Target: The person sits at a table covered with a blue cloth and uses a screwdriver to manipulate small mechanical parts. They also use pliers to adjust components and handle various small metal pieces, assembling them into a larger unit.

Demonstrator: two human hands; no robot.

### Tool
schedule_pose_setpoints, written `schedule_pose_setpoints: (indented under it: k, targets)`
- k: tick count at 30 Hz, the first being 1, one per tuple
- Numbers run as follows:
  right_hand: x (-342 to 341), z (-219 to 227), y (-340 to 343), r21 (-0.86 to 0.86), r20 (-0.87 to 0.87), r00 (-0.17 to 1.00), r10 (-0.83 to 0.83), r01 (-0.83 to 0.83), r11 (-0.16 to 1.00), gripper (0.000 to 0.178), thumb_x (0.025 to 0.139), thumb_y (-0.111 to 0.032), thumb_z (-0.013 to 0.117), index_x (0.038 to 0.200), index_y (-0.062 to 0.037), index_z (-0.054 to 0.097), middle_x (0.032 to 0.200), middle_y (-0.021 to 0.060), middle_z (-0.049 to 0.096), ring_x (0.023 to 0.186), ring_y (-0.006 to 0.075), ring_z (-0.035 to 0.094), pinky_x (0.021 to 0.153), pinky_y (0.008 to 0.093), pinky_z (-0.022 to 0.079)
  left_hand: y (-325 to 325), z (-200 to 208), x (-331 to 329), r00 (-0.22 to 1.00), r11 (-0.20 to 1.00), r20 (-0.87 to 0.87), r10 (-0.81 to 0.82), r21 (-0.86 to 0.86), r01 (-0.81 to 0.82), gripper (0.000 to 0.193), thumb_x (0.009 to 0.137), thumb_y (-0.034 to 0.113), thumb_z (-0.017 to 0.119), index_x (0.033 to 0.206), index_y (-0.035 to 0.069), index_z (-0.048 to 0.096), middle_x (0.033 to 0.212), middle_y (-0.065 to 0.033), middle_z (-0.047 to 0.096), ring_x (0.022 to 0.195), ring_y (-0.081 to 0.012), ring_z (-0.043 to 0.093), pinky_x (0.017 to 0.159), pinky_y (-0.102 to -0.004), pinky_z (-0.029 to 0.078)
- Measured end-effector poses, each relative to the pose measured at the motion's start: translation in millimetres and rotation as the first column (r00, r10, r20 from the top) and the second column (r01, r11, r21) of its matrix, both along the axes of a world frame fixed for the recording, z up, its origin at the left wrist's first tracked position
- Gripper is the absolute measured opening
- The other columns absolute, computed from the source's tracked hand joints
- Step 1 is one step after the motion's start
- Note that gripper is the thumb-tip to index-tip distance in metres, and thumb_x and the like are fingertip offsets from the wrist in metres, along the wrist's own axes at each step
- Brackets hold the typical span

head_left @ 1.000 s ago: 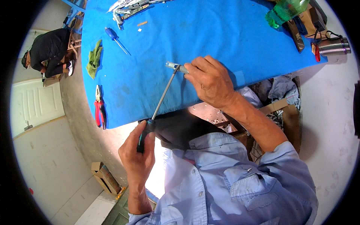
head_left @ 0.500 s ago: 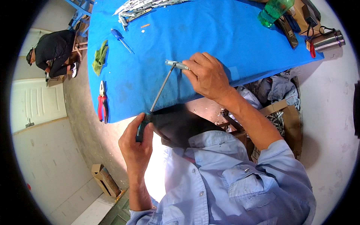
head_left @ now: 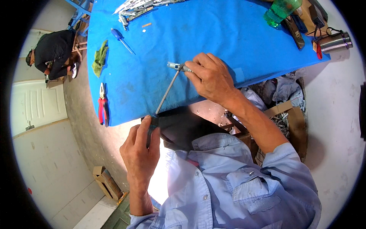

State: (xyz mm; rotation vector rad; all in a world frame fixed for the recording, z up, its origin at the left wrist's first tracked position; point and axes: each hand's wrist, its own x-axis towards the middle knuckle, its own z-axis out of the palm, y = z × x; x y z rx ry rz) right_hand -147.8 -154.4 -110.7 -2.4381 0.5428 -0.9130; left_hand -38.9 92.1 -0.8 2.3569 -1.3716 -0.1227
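Observation:
Between the thumb and fingers of my left hand point(head_left: 140, 154) is the dark handle of a screwdriver point(head_left: 167, 94). Its long shaft slants up and right across the table's near edge. The tip meets a small, slim grey metal part point(head_left: 174, 66), pinched in my right hand point(head_left: 212, 78) over the blue cloth. My right fingers cover one end of that part. Left on the cloth lie red-and-black pliers point(head_left: 103, 105), a green rag point(head_left: 100, 59) and a second screwdriver point(head_left: 122, 40) with a blue handle.
Similar metal parts point(head_left: 141, 7) are piled at the far edge. Far right are a green bottle point(head_left: 280, 13) and a steel flask point(head_left: 335, 42). Cardboard boxes point(head_left: 297, 126) stand under the table's right side. A person point(head_left: 55, 49) sits bent over at the left.
My left fingers have shifted on the screwdriver handle, which has turned in them. The tip sits slightly nearer my right fingers. My right hand has barely moved.

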Motion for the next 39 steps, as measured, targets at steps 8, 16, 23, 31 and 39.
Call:
schedule_pose_setpoints:
  k: [8, 16, 23, 31, 39]
  targets:
    - [-1, 1, -1, 0.0, 0.004, 1.0, 0.002, -0.002, 1.0, 0.018, 0.087, -0.016, 0.08, 0.102, -0.007, 0.074, 0.093, 0.005, 0.061, 0.089, 0.0259, 0.062, 0.079, 0.041, 0.052, 5, 8, 6, 0.999, 1.0, 0.042, -0.006, -0.021, 0.007, 0.034, 0.089, 0.005, 0.08, 0.123, 0.006, 0.073, 0.095, -0.0125, 0.076, 0.075, -0.0232, 0.076, 0.063, -0.0338, 0.059]
    - [-1, 0, 0, -0.023, -0.005, 1.0, 0.015, -0.016, 1.0, 0.023, 0.087, -0.017, 0.081, 0.105, -0.0055, 0.073, 0.095, 0.0055, 0.061, 0.089, 0.0254, 0.061, 0.079, 0.0405, 0.052, 3, 5, 11, 0.999, 1.0, 0.036, -0.021, -0.023, 0.022, 0.035, 0.089, 0.006, 0.08, 0.124, 0.005, 0.072, 0.092, -0.013, 0.075, 0.07, -0.0251, 0.076, 0.06, -0.0345, 0.059]
    - [0, 1, -2, -0.028, -0.024, 0.999, 0.039, -0.04, 0.999, 0.021, 0.088, -0.016, 0.079, 0.105, -0.0062, 0.073, 0.095, 0.0053, 0.061, 0.092, 0.0254, 0.061, 0.081, 0.0403, 0.051, -7, 25, 20, 0.997, 0.996, 0.013, -0.08, 0.045, 0.08, 0.034, 0.09, 0.003, 0.078, 0.124, 0.002, 0.072, 0.096, -0.0159, 0.076, 0.077, -0.0258, 0.077, 0.065, -0.0349, 0.06]
    - [-1, 0, -4, -0.029, -0.052, 0.997, 0.053, -0.054, 0.998, 0.019, 0.087, -0.016, 0.079, 0.102, -0.0069, 0.07, 0.097, 0.0052, 0.061, 0.092, 0.0257, 0.061, 0.081, 0.0401, 0.051, -19, 39, 36, 0.994, 0.989, -0.025, -0.103, 0.107, 0.105, 0.031, 0.091, 0.003, 0.076, 0.121, 0.001, 0.073, 0.093, -0.016, 0.077, 0.073, -0.0228, 0.074, 0.065, -0.0348, 0.057]
    - [0, 2, -2, -0.029, -0.066, 0.997, 0.046, -0.048, 0.998, 0.018, 0.087, -0.014, 0.078, 0.102, -0.0064, 0.07, 0.096, 0.0051, 0.061, 0.091, 0.0252, 0.06, 0.079, 0.0395, 0.051, -12, 30, 68, 0.934, 0.993, -0.356, -0.001, 0.108, 0.042, 0.028, 0.1, 0.018, 0.072, 0.12, -0.002, 0.073, 0.076, -0.0065, 0.068, 0.059, -0.0082, 0.057, 0.053, -0.0246, 0.043]
